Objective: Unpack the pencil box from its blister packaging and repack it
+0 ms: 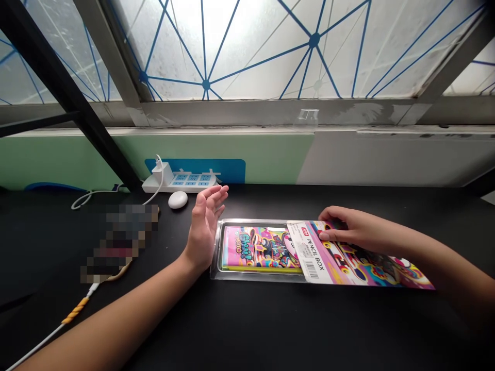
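Observation:
A colourful pencil box (263, 250) lies in a clear plastic tray (255, 276) on the dark table. Its right part is hidden under a printed cardboard sleeve (359, 265) marked "PENCIL BOX", which reaches off to the right. At the tray's left end stands my left hand (207, 226), fingers stretched upward and nothing in them; whether it touches the tray I cannot tell. My right hand (340, 224) grips the sleeve at its far edge, thumb on top and fingers over the back side.
Behind my left hand are a white power strip (193, 180) with a charger (162, 174) plugged in and a round white object (178, 200). A blurred-out device (119, 242) on a cable lies at the left. A black frame bar (96, 129) slants down near the window.

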Tool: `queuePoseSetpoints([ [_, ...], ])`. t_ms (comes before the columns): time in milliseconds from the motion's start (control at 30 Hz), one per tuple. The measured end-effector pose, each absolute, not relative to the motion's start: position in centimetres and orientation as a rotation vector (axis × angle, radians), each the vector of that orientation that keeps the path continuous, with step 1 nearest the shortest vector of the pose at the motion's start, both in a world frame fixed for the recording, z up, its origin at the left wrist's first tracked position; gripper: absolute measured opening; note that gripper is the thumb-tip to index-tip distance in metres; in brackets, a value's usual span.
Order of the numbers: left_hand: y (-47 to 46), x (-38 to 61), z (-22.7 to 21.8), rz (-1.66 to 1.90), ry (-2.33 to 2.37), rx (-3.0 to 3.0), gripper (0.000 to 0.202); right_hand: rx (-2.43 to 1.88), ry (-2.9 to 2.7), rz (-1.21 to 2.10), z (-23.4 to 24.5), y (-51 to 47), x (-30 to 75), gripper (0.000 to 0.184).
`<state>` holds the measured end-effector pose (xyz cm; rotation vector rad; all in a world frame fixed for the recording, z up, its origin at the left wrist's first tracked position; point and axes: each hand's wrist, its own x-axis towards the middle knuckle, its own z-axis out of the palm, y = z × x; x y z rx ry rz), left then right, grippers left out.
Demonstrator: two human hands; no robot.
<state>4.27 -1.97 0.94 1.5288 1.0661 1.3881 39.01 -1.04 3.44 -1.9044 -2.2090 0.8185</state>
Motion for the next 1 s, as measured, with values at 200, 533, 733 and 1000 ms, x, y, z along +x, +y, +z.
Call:
queuePoseSetpoints([
  [200,-1.8,4.1,0.6,1.45,0.954,1.434,0.055,-1.831,-2.391,0.739,4.7,0.3,34.0,0.052],
  [533,-1.7,4.1,0.8,1.419,1.035,1.473,0.058,-1.796,-2.639,0.78,6.5,2.1,23.4,0.051],
  [733,-1.7,4.5,0.9,1.517,0.851,1.187,0.057,-1.735,-2.776,0.746,7.1,2.8,19.3,0.051],
  [1000,-1.4,4.5,1.0,1.496,0.855,1.018,0.053,-1.683,-2.734,0.688,7.0,2.5,19.8,0.066],
])
